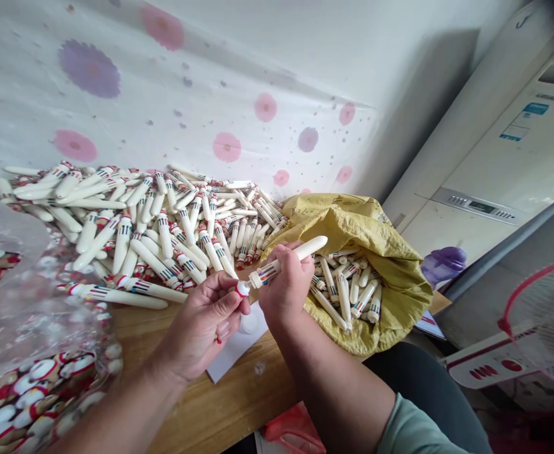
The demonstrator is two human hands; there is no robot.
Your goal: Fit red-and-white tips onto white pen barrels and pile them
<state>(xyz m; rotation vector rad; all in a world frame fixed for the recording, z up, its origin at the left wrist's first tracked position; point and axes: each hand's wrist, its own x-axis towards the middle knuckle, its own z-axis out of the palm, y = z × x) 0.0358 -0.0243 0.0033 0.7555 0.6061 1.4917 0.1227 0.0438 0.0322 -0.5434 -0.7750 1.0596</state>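
Observation:
My right hand (pixel 286 284) is closed around a thick white multicolour pen (pixel 311 248), its rounded end pointing up and right. In my left hand (pixel 211 315) a small red-and-white figure topper (pixel 242 288) is pinched, right at the pen's clear tip; whether the two touch I cannot tell. Something small and red shows lower in my left fingers, too small to name. Behind both hands lies a big heap of white pens (pixel 163 227), many with red-and-white tops. To the right, a yellow woven sack (pixel 400 277) gapes open with white pens without toppers inside.
Clear plastic bags (pixel 35 315) of red, white and brown toppers (pixel 26 397) cover the left of the wooden table (pixel 187 416). White paper (pixel 232 356) lies under my hands. A fan (pixel 537 334) and a white appliance (pixel 495 157) stand right; a red plastic item (pixel 296 432) is below.

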